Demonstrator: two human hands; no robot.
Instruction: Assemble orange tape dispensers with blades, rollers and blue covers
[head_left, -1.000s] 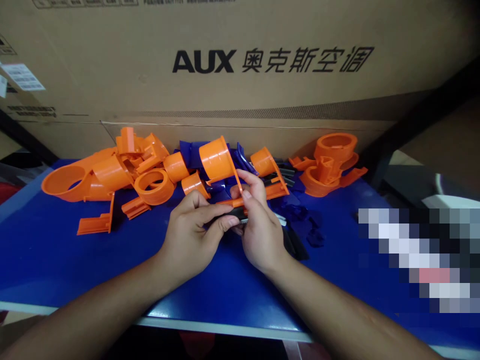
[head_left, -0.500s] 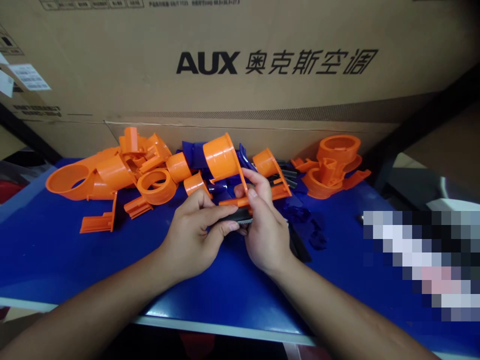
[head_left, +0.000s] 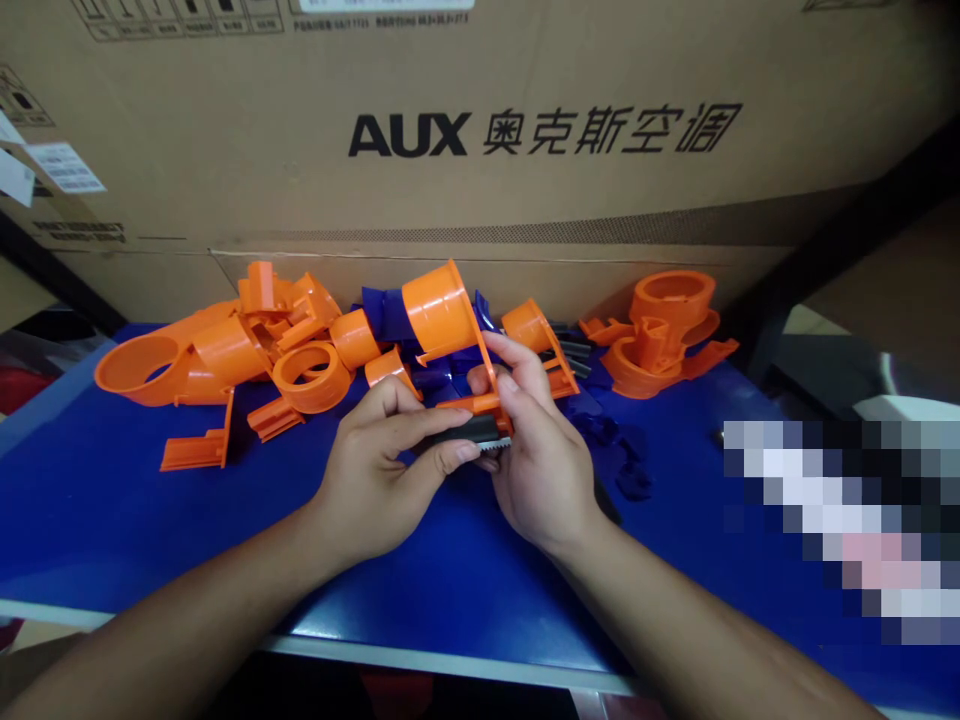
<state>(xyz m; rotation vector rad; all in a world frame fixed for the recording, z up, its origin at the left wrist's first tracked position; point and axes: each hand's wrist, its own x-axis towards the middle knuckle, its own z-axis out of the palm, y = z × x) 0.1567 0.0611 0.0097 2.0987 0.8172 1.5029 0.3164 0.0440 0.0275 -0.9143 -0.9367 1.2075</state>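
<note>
My left hand point(head_left: 373, 475) pinches a black blade holder point(head_left: 469, 430) with a toothed metal edge between thumb and fingers. Closed on the flat arm of an orange tape dispenser frame point(head_left: 440, 308) is my right hand point(head_left: 546, 462), its thumb on the near side. The frame's round hub points up and to the left. The blade holder lies against the lower end of the frame, just under its orange crosspiece. My right fingers partly hide where the two parts meet.
Orange dispenser parts point(head_left: 225, 350) are heaped at the left, and more orange parts point(head_left: 649, 365) stack at the right. Dark blue pieces point(head_left: 626, 470) and black strips point(head_left: 576, 350) lie behind my hands on the blue tabletop point(head_left: 247, 540). A large cardboard box point(head_left: 247, 130) stands behind.
The blade holder has shifted slightly right against the frame, and more of its toothed edge shows. Both hands keep their grips; the view has tilted a little.
</note>
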